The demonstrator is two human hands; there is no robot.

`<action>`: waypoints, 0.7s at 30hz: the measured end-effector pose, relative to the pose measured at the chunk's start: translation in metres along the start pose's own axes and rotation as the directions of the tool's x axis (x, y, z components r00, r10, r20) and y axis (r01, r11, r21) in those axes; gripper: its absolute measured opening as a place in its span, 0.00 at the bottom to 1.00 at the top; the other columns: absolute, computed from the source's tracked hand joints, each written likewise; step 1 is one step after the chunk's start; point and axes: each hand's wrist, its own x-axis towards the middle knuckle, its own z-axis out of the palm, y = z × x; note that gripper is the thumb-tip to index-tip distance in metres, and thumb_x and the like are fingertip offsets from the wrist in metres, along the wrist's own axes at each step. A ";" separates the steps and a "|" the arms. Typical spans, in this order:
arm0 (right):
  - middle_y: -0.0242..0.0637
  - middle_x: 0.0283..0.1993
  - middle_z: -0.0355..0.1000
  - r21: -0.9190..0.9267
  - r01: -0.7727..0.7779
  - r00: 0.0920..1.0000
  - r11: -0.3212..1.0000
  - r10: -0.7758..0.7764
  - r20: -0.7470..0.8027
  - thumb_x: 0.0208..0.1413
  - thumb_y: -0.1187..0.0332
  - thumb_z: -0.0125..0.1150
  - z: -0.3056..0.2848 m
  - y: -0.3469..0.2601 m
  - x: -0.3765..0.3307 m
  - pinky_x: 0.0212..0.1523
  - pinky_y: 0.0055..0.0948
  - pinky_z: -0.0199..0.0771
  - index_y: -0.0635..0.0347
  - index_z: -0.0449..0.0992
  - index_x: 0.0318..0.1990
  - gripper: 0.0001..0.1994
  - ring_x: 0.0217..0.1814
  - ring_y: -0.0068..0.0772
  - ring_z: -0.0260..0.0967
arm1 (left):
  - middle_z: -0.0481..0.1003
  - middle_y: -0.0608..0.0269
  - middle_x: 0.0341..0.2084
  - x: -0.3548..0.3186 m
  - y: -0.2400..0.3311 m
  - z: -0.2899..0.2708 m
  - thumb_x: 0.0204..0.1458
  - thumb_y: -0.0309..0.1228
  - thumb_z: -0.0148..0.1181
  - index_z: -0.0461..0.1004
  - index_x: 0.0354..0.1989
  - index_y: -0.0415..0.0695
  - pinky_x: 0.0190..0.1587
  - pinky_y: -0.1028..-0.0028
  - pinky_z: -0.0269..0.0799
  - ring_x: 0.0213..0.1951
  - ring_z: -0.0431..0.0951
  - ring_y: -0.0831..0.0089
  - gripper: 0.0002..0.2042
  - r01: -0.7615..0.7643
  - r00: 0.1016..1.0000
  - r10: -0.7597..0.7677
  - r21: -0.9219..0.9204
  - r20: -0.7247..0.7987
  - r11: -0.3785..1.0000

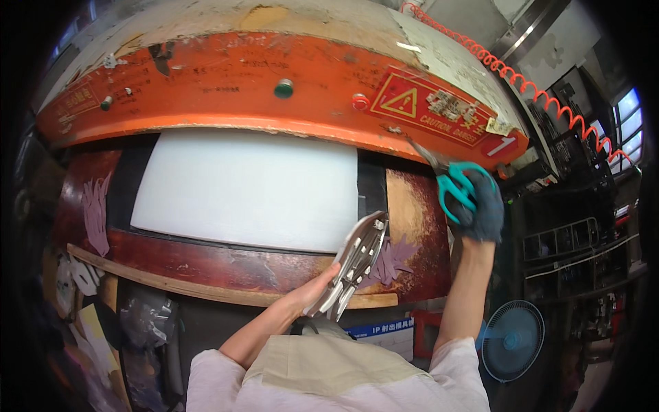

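The left hand (320, 287) pinches the steel cutting die (357, 257) sidewise over the surface's (206, 261) front edge, seemingly leaving its struts clear; the gloved right hand's (482, 209) fingers curl around teal-handled scissors (445, 182) near the far-right corner, blades apparently angled safely away.

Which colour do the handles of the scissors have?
The scissors' handles are teal; they show best in the head view.

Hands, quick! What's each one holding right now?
Left hand: closed on a metal cutting die.
Right hand: closed on teal-handled scissors.
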 end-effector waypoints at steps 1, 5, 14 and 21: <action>0.33 0.26 0.71 0.013 0.062 0.995 0.998 -0.061 -0.074 0.56 0.67 0.59 0.022 0.009 0.016 0.11 0.17 0.51 0.62 0.76 0.39 0.08 0.13 0.18 0.58 | 0.73 0.58 0.45 -0.006 0.001 -0.004 0.63 0.57 0.37 0.64 0.60 0.41 0.42 0.70 0.74 0.43 0.74 0.74 0.32 -0.161 0.987 0.160 0.076 0.018 0.984; 0.31 0.33 0.73 0.141 -0.037 0.985 0.989 0.012 0.174 0.61 0.65 0.55 0.121 0.012 0.095 0.19 0.18 0.63 0.57 0.74 0.44 0.09 0.20 0.19 0.63 | 0.69 0.58 0.47 -0.038 0.005 -0.028 0.64 0.54 0.40 0.64 0.60 0.37 0.57 0.71 0.59 0.51 0.65 0.71 0.31 -0.350 0.926 0.377 0.311 -0.028 0.883; 0.47 0.53 0.73 -0.233 0.274 0.891 0.933 -0.155 0.427 0.57 0.66 0.59 0.218 0.053 0.090 0.44 0.35 0.78 0.63 0.67 0.59 0.23 0.51 0.41 0.74 | 0.71 0.43 0.41 -0.111 0.055 -0.109 0.49 0.56 0.60 0.68 0.57 0.41 0.49 0.60 0.67 0.44 0.73 0.52 0.34 0.017 0.672 0.680 0.925 -0.292 0.381; 0.46 0.54 0.72 -0.672 0.430 0.806 0.604 0.078 0.586 0.44 0.58 0.73 0.178 0.154 0.015 0.58 0.33 0.68 0.61 0.70 0.57 0.32 0.56 0.40 0.69 | 0.66 0.53 0.56 -0.110 0.128 -0.167 0.34 0.42 0.72 0.68 0.59 0.55 0.61 0.51 0.52 0.60 0.63 0.58 0.37 0.284 0.617 0.769 0.864 0.167 -0.416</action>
